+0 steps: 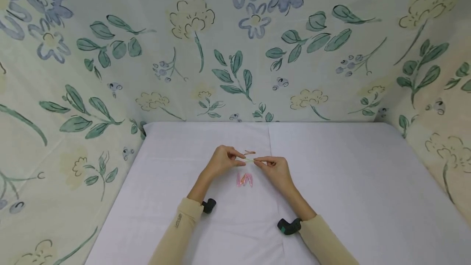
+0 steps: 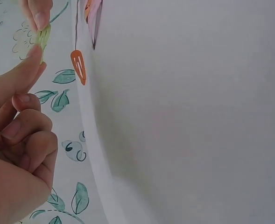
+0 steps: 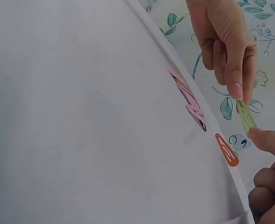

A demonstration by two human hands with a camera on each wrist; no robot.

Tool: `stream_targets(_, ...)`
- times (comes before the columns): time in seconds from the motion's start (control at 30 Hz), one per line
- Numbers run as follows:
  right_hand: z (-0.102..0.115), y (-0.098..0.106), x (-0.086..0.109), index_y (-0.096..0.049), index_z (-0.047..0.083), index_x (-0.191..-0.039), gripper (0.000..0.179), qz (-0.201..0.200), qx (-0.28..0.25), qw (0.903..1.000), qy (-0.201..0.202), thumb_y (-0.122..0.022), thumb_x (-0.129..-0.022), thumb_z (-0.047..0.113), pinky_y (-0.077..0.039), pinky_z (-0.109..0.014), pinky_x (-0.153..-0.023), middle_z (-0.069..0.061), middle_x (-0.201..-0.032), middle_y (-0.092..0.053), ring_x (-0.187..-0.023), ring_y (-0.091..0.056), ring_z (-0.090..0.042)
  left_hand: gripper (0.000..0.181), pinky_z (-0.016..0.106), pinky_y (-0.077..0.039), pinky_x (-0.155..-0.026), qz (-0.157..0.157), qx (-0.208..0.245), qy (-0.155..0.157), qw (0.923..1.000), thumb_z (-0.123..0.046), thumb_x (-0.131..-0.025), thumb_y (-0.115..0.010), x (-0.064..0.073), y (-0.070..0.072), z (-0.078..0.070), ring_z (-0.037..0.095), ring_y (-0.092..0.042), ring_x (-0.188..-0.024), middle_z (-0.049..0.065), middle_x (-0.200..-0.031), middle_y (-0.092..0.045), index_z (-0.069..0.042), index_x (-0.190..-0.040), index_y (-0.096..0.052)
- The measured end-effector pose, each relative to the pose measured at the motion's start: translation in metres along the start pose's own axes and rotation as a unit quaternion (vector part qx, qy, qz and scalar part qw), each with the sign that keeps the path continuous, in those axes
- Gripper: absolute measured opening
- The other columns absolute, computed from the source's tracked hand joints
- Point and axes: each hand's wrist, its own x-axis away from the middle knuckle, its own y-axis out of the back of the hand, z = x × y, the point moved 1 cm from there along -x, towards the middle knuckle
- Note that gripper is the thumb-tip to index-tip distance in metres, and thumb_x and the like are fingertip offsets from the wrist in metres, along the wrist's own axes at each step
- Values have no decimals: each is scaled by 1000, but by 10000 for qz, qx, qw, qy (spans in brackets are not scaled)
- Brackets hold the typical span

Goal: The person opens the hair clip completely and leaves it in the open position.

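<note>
A pale green snap hair clip (image 3: 246, 115) is stretched between both hands above the white table. At one end, the thumb and forefinger of my left hand (image 1: 223, 158) pinch it. My right hand (image 1: 274, 169) pinches the other end, its remaining fingers curled in. Just beyond the hands lies an orange snap hair clip (image 3: 227, 150), which looks unsnapped in the head view. Nearer to me, between the forearms, several pink hair clips (image 1: 244, 180) lie in a cluster with an orange-toned one among them.
A white cloth covers the table (image 1: 342, 175). Floral curtains (image 1: 235, 72) hang behind it and at both sides. A dark wrist camera (image 1: 209, 206) is on the left wrist, and another dark camera (image 1: 289, 226) is on the right.
</note>
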Motion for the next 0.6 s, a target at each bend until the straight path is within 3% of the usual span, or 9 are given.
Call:
stream_targets(0.23,-5,-5,-15,-84,6,-93,14,-12,35,9996,-271,-86,-86,17,-24,-19,-46,9,-49,-36,-47,-26,-3,12,21,-33,-57,-36,-289,332,9990,-13,-80,-90,-11,-2,6,9,-41,-60,-5,-60,-51,-9,-90,-85)
stream_targets(0.6,-9,-11,-29,-84,4,-94,9,-113,418,9988,-211,-82,-88,11,-26,-19,-47,6,-51,-45,-47,-31,-1,15,22,-32,-56,-31,-991,728,9924,-14,-78,-91,-26,-8,7,8,-43,-59,-5,-59,-50,-10,-90,-85)
